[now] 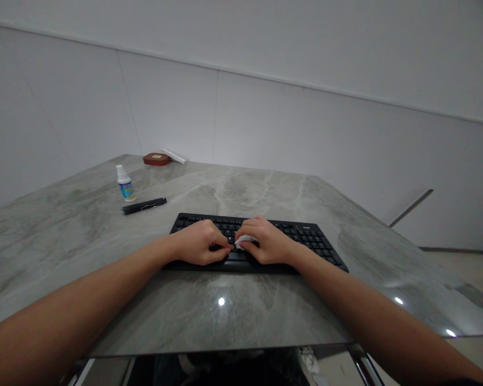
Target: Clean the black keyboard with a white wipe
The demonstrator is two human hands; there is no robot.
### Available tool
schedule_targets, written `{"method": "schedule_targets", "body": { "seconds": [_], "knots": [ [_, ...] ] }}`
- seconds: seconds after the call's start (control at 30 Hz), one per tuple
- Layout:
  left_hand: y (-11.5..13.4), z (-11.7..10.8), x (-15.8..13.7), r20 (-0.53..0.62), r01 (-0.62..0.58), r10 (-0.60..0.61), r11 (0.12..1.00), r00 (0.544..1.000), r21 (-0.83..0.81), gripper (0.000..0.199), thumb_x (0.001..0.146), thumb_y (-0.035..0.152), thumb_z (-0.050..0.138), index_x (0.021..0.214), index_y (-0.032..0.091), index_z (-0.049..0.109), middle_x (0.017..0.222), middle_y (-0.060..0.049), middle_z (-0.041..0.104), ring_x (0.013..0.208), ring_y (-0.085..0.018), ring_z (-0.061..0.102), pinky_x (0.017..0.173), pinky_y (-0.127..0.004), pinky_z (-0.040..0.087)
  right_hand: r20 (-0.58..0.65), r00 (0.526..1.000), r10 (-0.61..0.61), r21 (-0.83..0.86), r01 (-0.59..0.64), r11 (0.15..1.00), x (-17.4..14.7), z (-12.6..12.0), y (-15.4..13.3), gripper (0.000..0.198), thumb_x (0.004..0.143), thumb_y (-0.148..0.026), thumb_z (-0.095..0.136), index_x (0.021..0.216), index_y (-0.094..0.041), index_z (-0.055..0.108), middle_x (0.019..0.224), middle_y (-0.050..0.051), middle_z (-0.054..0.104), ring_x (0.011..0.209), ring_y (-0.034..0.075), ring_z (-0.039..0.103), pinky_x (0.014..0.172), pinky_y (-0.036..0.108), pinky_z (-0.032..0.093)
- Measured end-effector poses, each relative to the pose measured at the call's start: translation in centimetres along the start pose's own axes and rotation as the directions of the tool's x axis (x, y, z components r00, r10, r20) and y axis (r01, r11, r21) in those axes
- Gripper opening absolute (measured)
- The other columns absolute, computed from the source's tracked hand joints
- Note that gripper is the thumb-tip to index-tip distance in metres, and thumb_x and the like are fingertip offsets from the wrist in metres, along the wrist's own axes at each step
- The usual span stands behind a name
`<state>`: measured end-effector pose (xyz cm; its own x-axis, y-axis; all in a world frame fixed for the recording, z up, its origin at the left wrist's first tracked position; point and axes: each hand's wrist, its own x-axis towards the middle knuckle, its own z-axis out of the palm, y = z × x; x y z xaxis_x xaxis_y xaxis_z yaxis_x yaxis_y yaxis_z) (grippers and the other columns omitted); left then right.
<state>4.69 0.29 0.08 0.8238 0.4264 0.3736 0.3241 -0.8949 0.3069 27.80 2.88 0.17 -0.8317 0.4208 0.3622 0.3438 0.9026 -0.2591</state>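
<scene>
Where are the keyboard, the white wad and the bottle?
Keyboard (237, 256): head view, keys near its front edge.
White wad (245, 239): head view, its exposed part.
Bottle (127, 189): head view, its label.

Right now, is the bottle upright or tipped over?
Upright: the bottle stands on the table, its white top pointing up.

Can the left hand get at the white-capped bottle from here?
Probably, with a stretch: the left hand is at the keyboard, and the white-capped bottle stands farther back, to its left. The slim dark object in front of the bottle looks low enough to reach over.
</scene>
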Motion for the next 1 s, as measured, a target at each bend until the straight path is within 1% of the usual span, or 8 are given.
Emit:
{"method": "schedule_targets", "body": {
  "seconds": [0.13,0.33,0.4,0.5,0.67,0.73,0.87,1.0],
  "knots": [
    [0.0,0.0,0.0,0.002,-0.011,0.011,1.000,1.000,0.005,0.023,0.090,0.016,0.054,0.082,0.014,0.075,0.060,-0.004,0.070,0.050,-0.012,0.060,0.050,-0.022,0.039,0.046,0.998,-0.042,-0.015,0.043,0.999,-0.1,-0.8,-0.2,0.019,0.078,-0.009,0.061,0.095,-0.015,0.067,0.090,0.007,0.069,0.084,0.020,0.063,0.082,0.036,0.043],
    [-0.2,0.1,0.0,0.015,-0.003,0.003,1.000,1.000,-0.001,0.024,0.091,0.017,0.055,0.078,0.015,0.074,0.060,-0.004,0.070,0.050,-0.012,0.060,0.051,-0.021,0.040,0.061,0.994,-0.091,0.027,0.090,0.996,-0.1,-0.7,-0.1,0.019,0.075,-0.007,0.059,0.089,-0.016,0.067,0.087,0.005,0.069,0.082,0.018,0.063,0.084,0.035,0.042],
    [-0.3,0.1,-0.1,0.011,-0.003,0.003,1.000,1.000,0.005,0.024,0.091,0.017,0.055,0.078,0.015,0.074,0.060,-0.004,0.069,0.050,-0.012,0.060,0.051,-0.022,0.040,0.043,0.996,-0.073,0.027,0.072,0.997,0.0,-0.5,0.0,0.018,0.076,-0.007,0.059,0.088,-0.016,0.067,0.086,0.005,0.069,0.081,0.018,0.063,0.082,0.034,0.041],
    [-0.3,0.1,-0.1,-0.006,-0.009,0.009,1.000,1.000,0.010,0.024,0.091,0.017,0.055,0.079,0.015,0.075,0.060,-0.004,0.069,0.050,-0.012,0.061,0.051,-0.022,0.041,0.020,1.000,-0.012,-0.002,0.012,1.000,0.0,-0.2,0.2,0.015,0.078,-0.009,0.062,0.089,-0.016,0.068,0.088,0.005,0.070,0.081,0.018,0.064,0.081,0.034,0.040],
    [0.0,0.0,0.0,-0.012,-0.013,0.013,1.000,1.000,0.009,0.024,0.091,0.018,0.054,0.080,0.014,0.075,0.060,-0.004,0.070,0.049,-0.012,0.060,0.050,-0.022,0.040,-0.031,0.997,0.064,-0.086,-0.066,0.994,0.1,0.0,0.8,0.013,0.081,-0.010,0.062,0.091,-0.015,0.068,0.089,0.006,0.071,0.084,0.020,0.064,0.080,0.035,0.038],
    [0.1,0.0,0.1,-0.013,-0.016,0.016,1.000,1.000,0.008,0.024,0.091,0.017,0.054,0.079,0.014,0.075,0.059,-0.004,0.069,0.048,-0.012,0.059,0.050,-0.021,0.039,-0.033,0.996,0.077,-0.072,-0.079,0.994,0.1,0.1,1.0,0.013,0.080,-0.010,0.062,0.090,-0.015,0.068,0.088,0.006,0.071,0.083,0.020,0.064,0.079,0.035,0.039],
    [0.0,0.0,0.1,-0.010,-0.023,0.023,1.000,1.000,0.009,0.026,0.091,0.017,0.053,0.075,0.015,0.074,0.057,-0.004,0.068,0.048,-0.012,0.058,0.050,-0.022,0.039,-0.012,1.000,0.016,0.021,-0.016,1.000,0.0,0.2,0.7,0.016,0.078,-0.008,0.060,0.089,-0.015,0.068,0.087,0.005,0.070,0.081,0.018,0.064,0.081,0.034,0.041],
    [-0.1,0.0,0.0,0.001,-0.015,0.015,1.000,1.000,0.007,0.025,0.091,0.018,0.054,0.076,0.015,0.074,0.059,-0.004,0.069,0.050,-0.012,0.060,0.051,-0.022,0.040,-0.014,0.999,-0.031,0.065,0.032,0.997,0.0,0.2,0.2,0.017,0.077,-0.007,0.058,0.088,-0.016,0.068,0.085,0.005,0.071,0.078,0.018,0.064,0.081,0.034,0.042]
  ]
}}
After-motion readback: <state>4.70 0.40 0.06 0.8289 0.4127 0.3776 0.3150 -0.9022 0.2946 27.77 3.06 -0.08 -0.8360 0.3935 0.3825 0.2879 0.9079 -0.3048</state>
